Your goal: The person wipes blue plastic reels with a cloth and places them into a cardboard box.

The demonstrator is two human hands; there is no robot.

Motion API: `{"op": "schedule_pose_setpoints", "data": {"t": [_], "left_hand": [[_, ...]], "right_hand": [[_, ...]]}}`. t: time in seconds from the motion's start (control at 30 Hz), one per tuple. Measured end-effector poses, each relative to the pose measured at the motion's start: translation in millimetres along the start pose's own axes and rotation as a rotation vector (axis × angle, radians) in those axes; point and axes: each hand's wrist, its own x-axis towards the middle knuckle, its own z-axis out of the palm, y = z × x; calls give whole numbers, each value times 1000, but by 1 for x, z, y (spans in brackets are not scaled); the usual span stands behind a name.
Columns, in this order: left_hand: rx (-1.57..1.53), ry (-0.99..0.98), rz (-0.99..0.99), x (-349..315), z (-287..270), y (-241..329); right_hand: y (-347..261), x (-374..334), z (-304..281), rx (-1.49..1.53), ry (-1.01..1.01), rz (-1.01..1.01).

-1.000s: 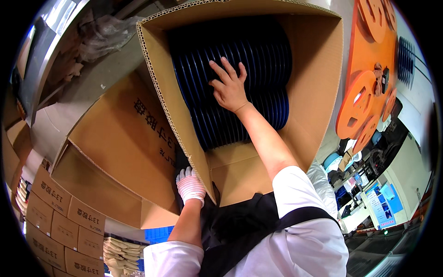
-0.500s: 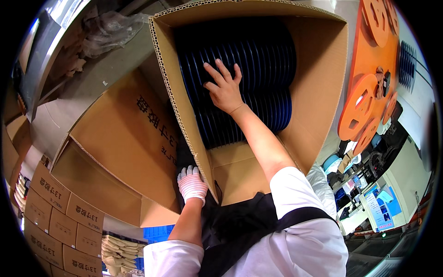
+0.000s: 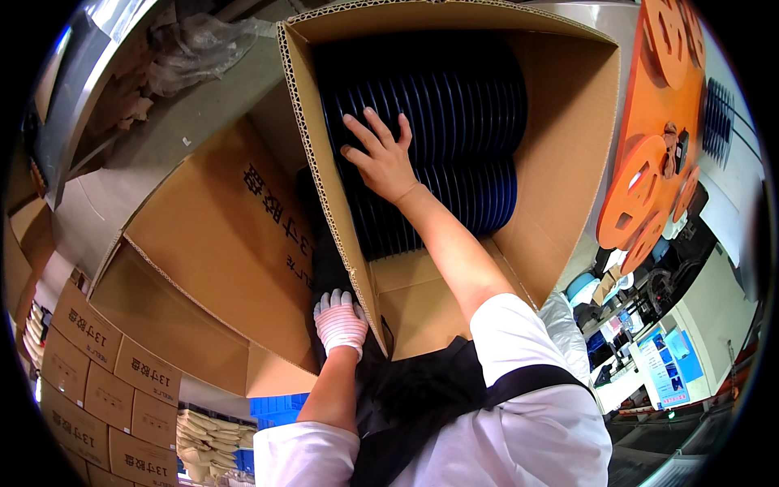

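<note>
A large open cardboard box (image 3: 572, 138) stands in front of me. Dark blue-black round discs (image 3: 475, 105), like reels on edge, are packed inside in two rows. My bare right hand (image 3: 385, 164) reaches into the box, its fingers spread over the discs near the left wall. Whether the fingertips touch the discs I cannot tell. Outside the box's left wall, my left hand (image 3: 339, 325) in a white and pink striped glove lies with fingers stretched out on black cloth (image 3: 326, 260). Nothing shows in that hand.
Another open carton (image 3: 211, 219) leans at the left. Stacked cartons (image 3: 105, 398) and tan bundles (image 3: 207, 442) are at the lower left. An orange rack with round plates (image 3: 641, 183) stands at the right, with a cluttered desk (image 3: 625, 377) below it. Crumpled plastic (image 3: 199, 53) lies upper left.
My right hand has shifted a little leftward over the discs, toward the box's left wall. The box sits slightly farther right in the view. My left hand stays in nearly the same place.
</note>
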Motion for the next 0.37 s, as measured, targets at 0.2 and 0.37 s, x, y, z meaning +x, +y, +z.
{"op": "schedule_pose_setpoints", "data": {"t": [0.2, 0.37], "left_hand": [[8, 42, 18, 5, -11, 2], [-8, -173, -28, 25, -42, 0]], "right_hand": [[-8, 2, -23, 184, -171, 183], [-6, -46, -77, 73, -215, 383]]}}
